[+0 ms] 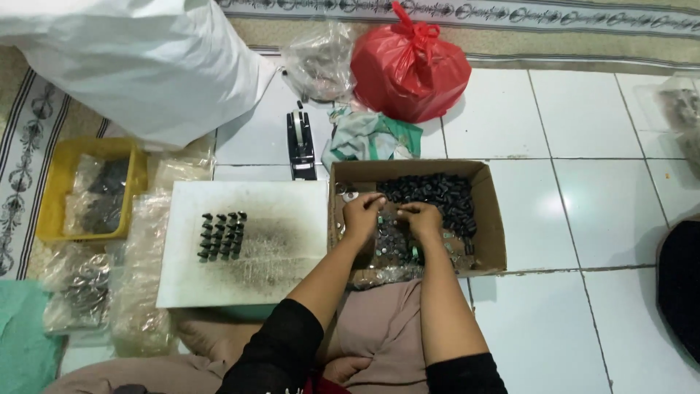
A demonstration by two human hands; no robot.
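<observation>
Both my hands reach into an open cardboard box (490,211) on the tiled floor. My left hand (362,216) and my right hand (421,219) rest side by side on a heap of small black and silvery parts (437,195), fingers curled down into them. Whether either hand holds a part is hidden by the fingers. To the left lies a smudged white board (284,241) carrying a small block of black parts (222,236) stood in neat rows.
A yellow tray (55,197) with bagged parts sits far left, clear plastic bags (142,292) beside the board. Behind the box lie a black tape dispenser (300,142), crumpled cloth (368,137), a red bag (408,69), a clear bag (317,62) and a big white sack (138,62).
</observation>
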